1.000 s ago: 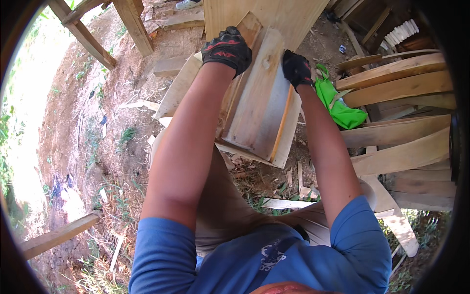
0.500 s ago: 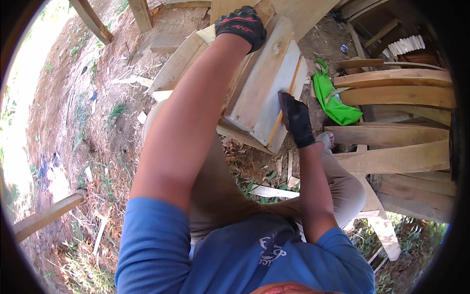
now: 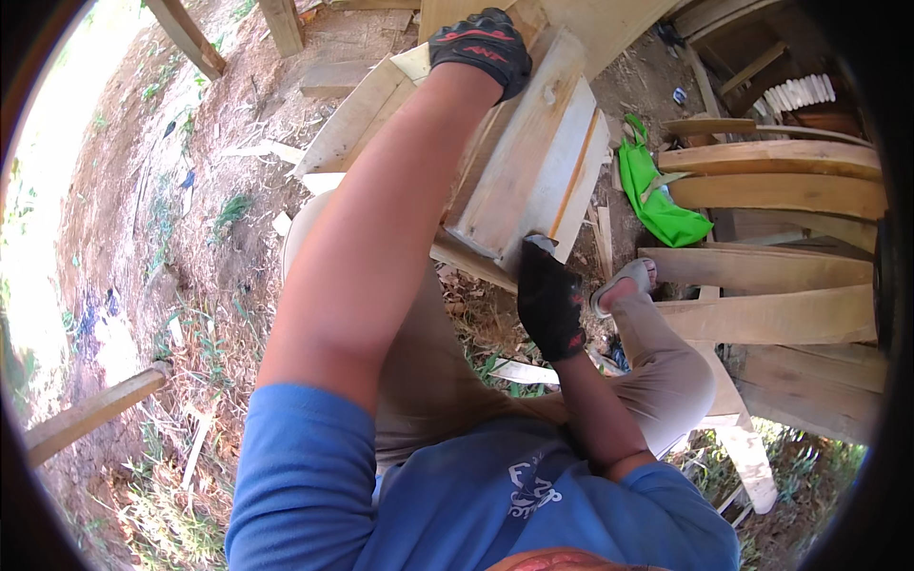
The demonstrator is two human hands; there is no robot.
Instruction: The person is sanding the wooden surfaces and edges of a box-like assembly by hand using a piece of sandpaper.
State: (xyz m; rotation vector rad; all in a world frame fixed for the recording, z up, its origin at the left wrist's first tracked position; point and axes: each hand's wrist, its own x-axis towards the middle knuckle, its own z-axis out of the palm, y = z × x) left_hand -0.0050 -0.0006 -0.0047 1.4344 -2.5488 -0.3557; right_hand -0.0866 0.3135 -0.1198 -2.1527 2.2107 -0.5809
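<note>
My left hand (image 3: 481, 54), in a black glove with red marks, is curled over the upper part of a stack of wooden boards. Beneath and beside it lies a thick wooden plank (image 3: 519, 138), slanting toward me. Along the plank's right side runs a pale grey-white strip (image 3: 555, 157), then a thin orange-brown line and another light board edge. My right hand (image 3: 550, 303), also black-gloved, is closed at the near end of this strip. A small light piece shows at its fingertips; its kind I cannot make out. The palm is hidden.
A bright green bag (image 3: 657, 195) lies on the ground to the right. Beyond it are several stacked curved-looking boards (image 3: 771, 190). My sandalled foot (image 3: 624, 285) stands near the right hand. Wooden posts (image 3: 186, 38) rise at the far left, and a beam (image 3: 95, 414) juts in at left.
My right hand has slid down toward me along the pale strip to its near end. My left hand keeps its place on the boards; the whole view has shifted slightly.
</note>
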